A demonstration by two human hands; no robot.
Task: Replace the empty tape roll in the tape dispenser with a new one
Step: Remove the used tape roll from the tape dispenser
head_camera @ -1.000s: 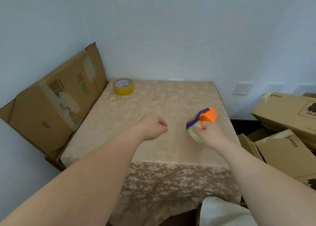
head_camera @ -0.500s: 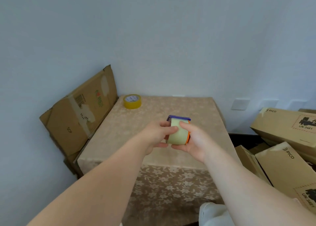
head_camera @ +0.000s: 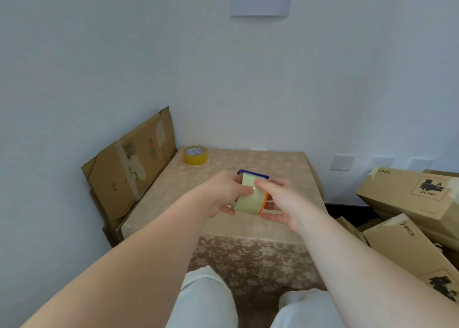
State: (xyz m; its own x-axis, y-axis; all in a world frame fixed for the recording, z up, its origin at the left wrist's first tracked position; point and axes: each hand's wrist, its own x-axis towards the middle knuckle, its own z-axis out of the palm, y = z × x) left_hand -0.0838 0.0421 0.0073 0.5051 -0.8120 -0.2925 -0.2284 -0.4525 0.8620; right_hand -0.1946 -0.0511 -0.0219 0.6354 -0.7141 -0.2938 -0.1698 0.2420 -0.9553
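The tape dispenser [head_camera: 250, 198] is orange with a blue top edge and carries a pale roll. It is held up above the table [head_camera: 285, 168], between both hands. My left hand [head_camera: 223, 194] grips its left side, thumb on the pale roll. My right hand [head_camera: 280, 201] holds its right, orange side with a finger on top of the roll. A yellow tape roll [head_camera: 195, 155] lies flat at the table's far left corner, apart from both hands.
A flattened cardboard box [head_camera: 129, 166] leans against the wall left of the table. Stacked cardboard boxes [head_camera: 409, 196] stand at the right. The table has a beige floral cloth. My knees in white trousers [head_camera: 206, 300] are below the table's front edge.
My right hand has lifted the dispenser off the table toward the middle. My left hand has come over and taken hold of its left side. The camera has tilted upward.
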